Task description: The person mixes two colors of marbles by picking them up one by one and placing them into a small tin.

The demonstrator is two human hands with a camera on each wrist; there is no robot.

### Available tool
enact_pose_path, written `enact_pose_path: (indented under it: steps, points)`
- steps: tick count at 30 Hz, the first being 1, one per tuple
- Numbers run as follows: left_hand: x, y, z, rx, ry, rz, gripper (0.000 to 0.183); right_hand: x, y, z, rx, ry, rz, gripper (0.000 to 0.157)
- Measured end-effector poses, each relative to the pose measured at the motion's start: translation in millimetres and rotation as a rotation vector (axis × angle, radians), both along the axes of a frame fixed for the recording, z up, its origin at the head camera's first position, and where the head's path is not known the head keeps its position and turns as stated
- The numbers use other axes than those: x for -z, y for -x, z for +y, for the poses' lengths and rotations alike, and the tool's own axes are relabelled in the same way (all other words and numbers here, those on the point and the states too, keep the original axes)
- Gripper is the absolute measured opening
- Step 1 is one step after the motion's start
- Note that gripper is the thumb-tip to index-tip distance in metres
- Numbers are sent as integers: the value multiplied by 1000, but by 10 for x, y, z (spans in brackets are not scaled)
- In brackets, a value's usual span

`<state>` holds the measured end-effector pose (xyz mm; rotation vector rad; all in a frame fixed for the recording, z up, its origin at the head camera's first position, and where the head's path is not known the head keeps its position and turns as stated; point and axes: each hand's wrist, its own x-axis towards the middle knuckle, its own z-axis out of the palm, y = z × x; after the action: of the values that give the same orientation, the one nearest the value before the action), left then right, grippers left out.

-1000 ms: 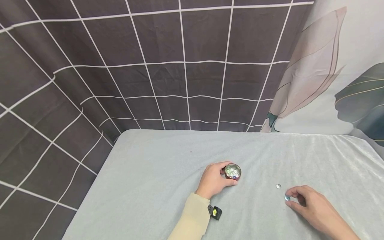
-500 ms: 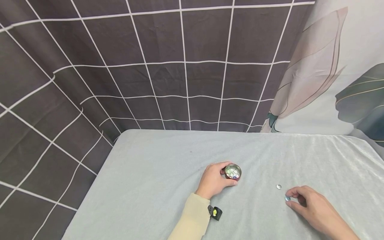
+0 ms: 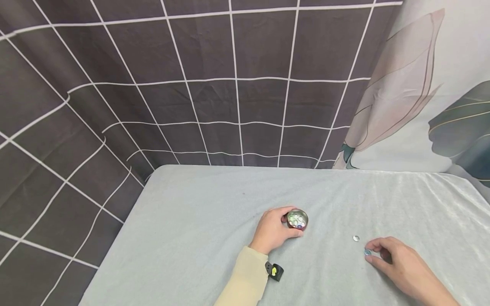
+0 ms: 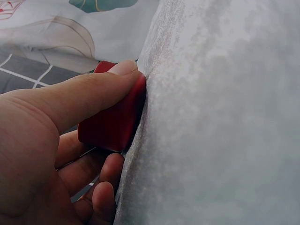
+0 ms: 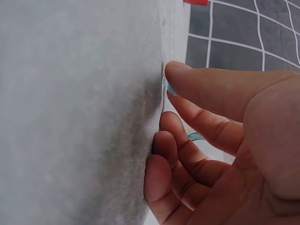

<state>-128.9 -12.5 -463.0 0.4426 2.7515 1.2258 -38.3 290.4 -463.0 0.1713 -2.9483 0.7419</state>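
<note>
My left hand [image 3: 272, 228] grips a small round red tin [image 4: 110, 126] from its left side, thumb at the front and fingers behind. The tin stands upright on the cloth; seen from above, several shiny flat glass beads [image 3: 296, 219] lie inside it, mostly clear, one dark blue. Over to the right, my right hand [image 3: 402, 263] pinches a light-blue glass bead [image 3: 367, 252] between thumb and index finger, low at the cloth. In the right wrist view only a sliver of this blue bead [image 5: 170, 88] shows below the thumb tip. A clear glass bead [image 3: 356, 238] lies just beyond those fingertips.
A pale grey velvety cloth [image 3: 199, 212] covers the table and has soft creases on the right. Behind and to the left hangs a dark curtain [image 3: 206, 102] with white grid lines. A leaf-patterned curtain [image 3: 413, 85] hangs at the back right. A black wrist strap [image 3: 274, 271] sits by the left sleeve.
Both hands stay in almost the same place. The blue bead between the right fingertips has shifted and tilted slightly; the tin has not moved visibly.
</note>
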Motion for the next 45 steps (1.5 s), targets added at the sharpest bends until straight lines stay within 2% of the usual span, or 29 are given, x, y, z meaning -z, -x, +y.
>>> enact_pose_path:
  steps: [16, 36, 45]
  points:
    - [1, 6, 1, 0, 2, 10, 56, -3, 5, -17, 8, 15, 58, 24]
    - [10, 8, 9, -3, -7, 13, 57, -57, 53, -69, 1, 22, 77, 23]
    - [7, 11, 8, 1, -14, 9, 57, -70, 70, -115, -8, 55, 127, 26]
